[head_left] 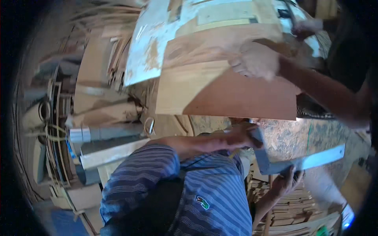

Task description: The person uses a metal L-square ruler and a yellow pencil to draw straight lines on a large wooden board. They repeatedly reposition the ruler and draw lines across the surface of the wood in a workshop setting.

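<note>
I hold an L-shaped metal carpenter's square [323,157] between my two hands, in front of my body at the lower right. My left hand [245,135] closes round its short leg. Beneath the long blade, close to the corner, my right hand [286,181] grips with curled fingers. Just beyond them lies a flat wooden board [193,88], part pale in the light and part reddish brown in shadow. A co-worker's hand [258,61] presses on that board from the right, its fingers curled. Motion blurs this area somewhat.
Behind the board stands a white, stained work surface [145,51] with more wood pieces. The co-worker's other hand [307,28] is near a dark tool at the top right. Stacked boards and offcuts [106,114] crowd the left. Thin wood strips [291,212] lie at the lower right.
</note>
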A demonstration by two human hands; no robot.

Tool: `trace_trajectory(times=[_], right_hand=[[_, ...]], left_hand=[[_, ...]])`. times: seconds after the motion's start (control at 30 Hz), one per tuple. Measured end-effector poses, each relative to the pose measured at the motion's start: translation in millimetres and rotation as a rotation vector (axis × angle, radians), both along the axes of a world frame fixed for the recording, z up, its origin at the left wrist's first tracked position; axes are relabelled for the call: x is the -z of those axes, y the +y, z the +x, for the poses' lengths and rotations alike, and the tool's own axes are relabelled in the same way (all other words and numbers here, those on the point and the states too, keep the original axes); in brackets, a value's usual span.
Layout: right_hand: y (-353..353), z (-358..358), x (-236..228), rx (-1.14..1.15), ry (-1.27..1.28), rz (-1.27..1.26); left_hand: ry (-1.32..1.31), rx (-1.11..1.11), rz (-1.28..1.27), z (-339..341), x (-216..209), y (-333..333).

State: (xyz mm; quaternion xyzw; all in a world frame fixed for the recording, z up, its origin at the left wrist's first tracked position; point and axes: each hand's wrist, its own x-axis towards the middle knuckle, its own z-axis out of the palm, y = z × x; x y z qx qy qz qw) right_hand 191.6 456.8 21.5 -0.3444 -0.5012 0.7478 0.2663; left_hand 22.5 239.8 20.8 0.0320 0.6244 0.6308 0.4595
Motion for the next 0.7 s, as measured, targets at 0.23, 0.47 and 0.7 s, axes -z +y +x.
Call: trace_trajectory(times=[0.23,0.47,0.7], right_hand=[[-96,-66,-14,-0.318,0.118,-0.037],[-171,-95,-44,-0.493,-0.089,0.292],[-232,-188,-121,-0.761,-0.236,0.764]], left_hand=[[0.035,-0.222,-0.135,2,-43,-174],[0.597,-0.162,-0.322,-2,-48,-219],[0.781,0.145,-0.261,-20,-99,-189]])
